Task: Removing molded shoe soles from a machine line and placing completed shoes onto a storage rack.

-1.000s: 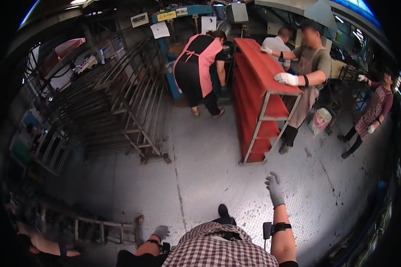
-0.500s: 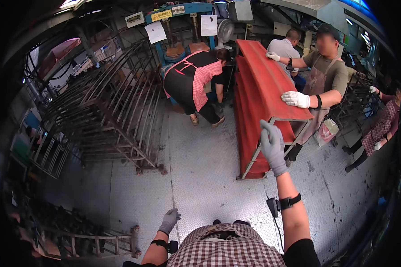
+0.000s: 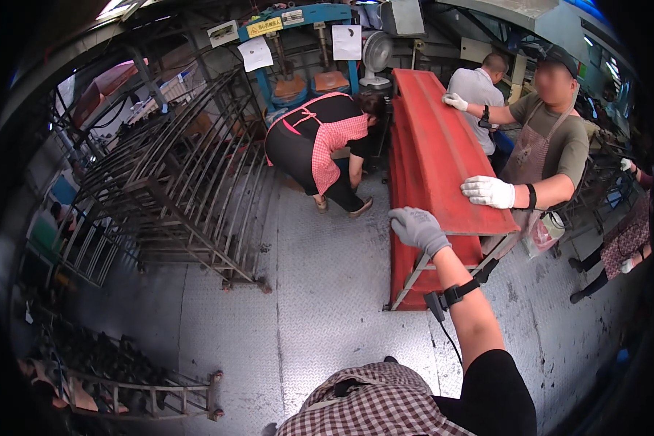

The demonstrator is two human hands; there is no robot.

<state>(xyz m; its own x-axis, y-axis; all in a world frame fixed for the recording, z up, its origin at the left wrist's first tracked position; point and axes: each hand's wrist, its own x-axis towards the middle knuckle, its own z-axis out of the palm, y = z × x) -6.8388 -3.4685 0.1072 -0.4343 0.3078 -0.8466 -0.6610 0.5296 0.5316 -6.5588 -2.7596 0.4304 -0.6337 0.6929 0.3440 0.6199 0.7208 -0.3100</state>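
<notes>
A tall metal-framed rack with red shelves (image 3: 443,145) stands in front of me, slightly right of centre. My right hand (image 3: 418,231), in a grey glove, is at the near left corner of its top shelf. The fingers are bent over that corner and point left; their undersides are hidden. Across the rack, a co-worker's white-gloved hands (image 3: 488,192) lie on the top shelf. My left hand is out of view.
A person in a pink checked apron (image 3: 336,138) bends down left of the rack. Bare metal racks (image 3: 174,196) stand to the left, with a low metal frame (image 3: 156,398) at lower left. A fan (image 3: 376,57) and a blue press (image 3: 305,16) are behind. More people are at right.
My right hand has swung left and bent its fingers over the rack's corner. My left hand has dropped out of view. The bending person and the co-worker at the rack keep their places.
</notes>
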